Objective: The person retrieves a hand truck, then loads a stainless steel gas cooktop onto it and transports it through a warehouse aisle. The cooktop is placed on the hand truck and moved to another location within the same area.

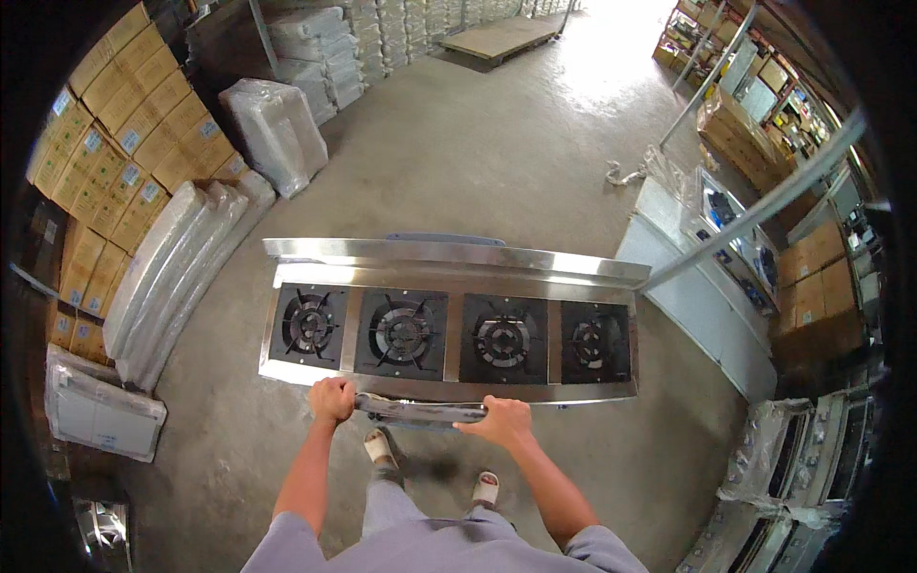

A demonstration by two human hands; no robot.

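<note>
A long stainless steel gas stove [451, 334] stands in front of me, with several black burners [401, 329] in a row and a raised ledge along its far side. My left hand [331, 400] is closed on the left end of a grey trolley handle [420, 411] at the stove's near edge. My right hand [502, 421] grips the same bar near its right end. A blue platform edge [445, 238] shows behind the stove; the rest of the trolley is mostly hidden beneath it.
Stacked cardboard boxes [143, 105] and plastic-wrapped panels [181, 272] line the left. At right are a white cabinet [693, 306], a slanting metal post [764, 205] and wrapped steel units [793, 458]. A low wooden platform [501, 40] lies far ahead on the concrete floor [458, 143].
</note>
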